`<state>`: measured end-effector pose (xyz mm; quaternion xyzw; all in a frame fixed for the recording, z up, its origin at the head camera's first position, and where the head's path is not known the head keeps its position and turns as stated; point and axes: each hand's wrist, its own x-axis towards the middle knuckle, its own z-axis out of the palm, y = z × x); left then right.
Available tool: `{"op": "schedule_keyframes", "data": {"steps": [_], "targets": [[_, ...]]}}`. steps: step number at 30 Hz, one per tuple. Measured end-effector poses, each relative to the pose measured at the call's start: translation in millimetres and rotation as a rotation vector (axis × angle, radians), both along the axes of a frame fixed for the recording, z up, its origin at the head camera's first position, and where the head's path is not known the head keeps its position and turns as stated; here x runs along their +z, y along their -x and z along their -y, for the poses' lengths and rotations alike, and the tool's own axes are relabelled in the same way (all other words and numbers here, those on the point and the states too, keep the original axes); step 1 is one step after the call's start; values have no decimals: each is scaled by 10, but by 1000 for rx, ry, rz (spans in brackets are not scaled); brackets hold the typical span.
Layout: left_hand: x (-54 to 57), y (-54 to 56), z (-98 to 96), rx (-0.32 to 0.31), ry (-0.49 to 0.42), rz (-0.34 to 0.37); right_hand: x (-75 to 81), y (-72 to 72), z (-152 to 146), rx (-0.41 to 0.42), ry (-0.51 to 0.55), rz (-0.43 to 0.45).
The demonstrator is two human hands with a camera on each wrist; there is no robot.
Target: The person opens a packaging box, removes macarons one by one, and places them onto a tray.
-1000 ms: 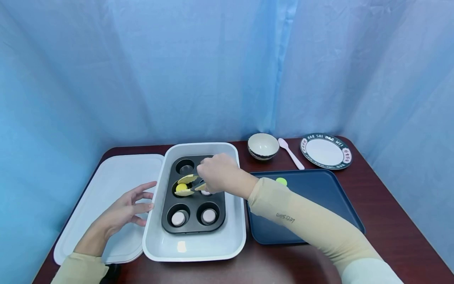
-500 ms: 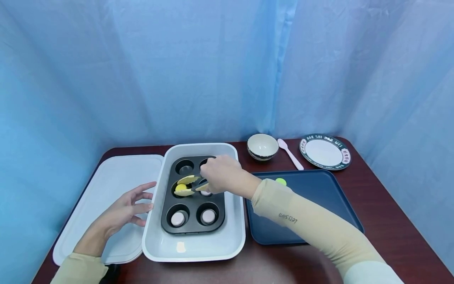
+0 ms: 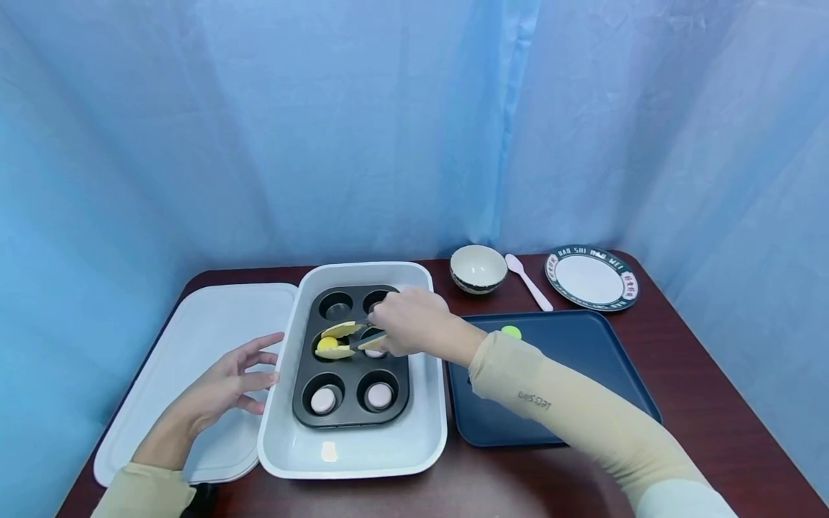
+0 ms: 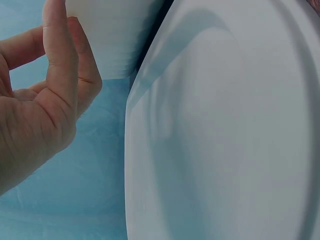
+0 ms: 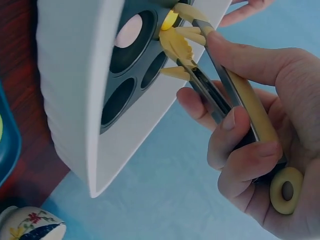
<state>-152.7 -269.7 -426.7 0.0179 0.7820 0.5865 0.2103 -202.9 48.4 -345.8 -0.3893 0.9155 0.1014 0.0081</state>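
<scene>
My right hand (image 3: 414,321) grips a pair of tongs (image 5: 240,95) with yellow tips. The tips stand on either side of a yellow ball (image 3: 327,344) in the middle-left cup of a dark muffin tin (image 3: 352,414). White round pieces sit in the two near cups, one at the left (image 3: 323,400) and one at the right (image 3: 378,395); another shows partly below the tongs. The tin lies in a deep white tub (image 3: 352,460). At the tub's left wall my left hand (image 3: 223,381) holds its fingers loosely spread, fingertips right at the rim.
A flat white lid-like board (image 3: 181,345) lies under the left forearm. Right of the tub is a dark blue tray (image 3: 583,360) bearing a green round piece (image 3: 512,332). Behind stand a bowl (image 3: 478,267), a pink spoon (image 3: 529,283) and a green-rimmed plate (image 3: 591,278).
My right hand has shifted slightly right and nearer, uncovering more of the far-right cup. The tong tips remain around the yellow ball. My left hand stays at the tub's rim.
</scene>
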Motion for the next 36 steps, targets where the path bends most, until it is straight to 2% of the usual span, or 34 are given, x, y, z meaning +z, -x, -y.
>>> {"op": "schedule_keyframes", "data": {"steps": [5,8,11,16,23,27,33,36], "targets": [[-14,5,7,4,-5,4,-29,15,-47,17,28,11],[-22,-10,12,13,-3,11,-26,6,-67,-4,50,38],[-24,-24,17,17,-1,18,23,-22,-118,-28,78,48],[-14,-21,25,10,8,5,171,-74,-319,-42,147,16],[-43,-21,16,-5,-25,-4,295,-206,-853,-26,285,-70],[-45,-26,31,0,-15,-2,361,-311,-1208,-34,359,-118],[-17,-18,56,8,-9,-17,476,-421,-1662,-83,412,-119],[-16,-16,49,5,-7,-15,451,-482,-1893,-124,426,-118]]}}
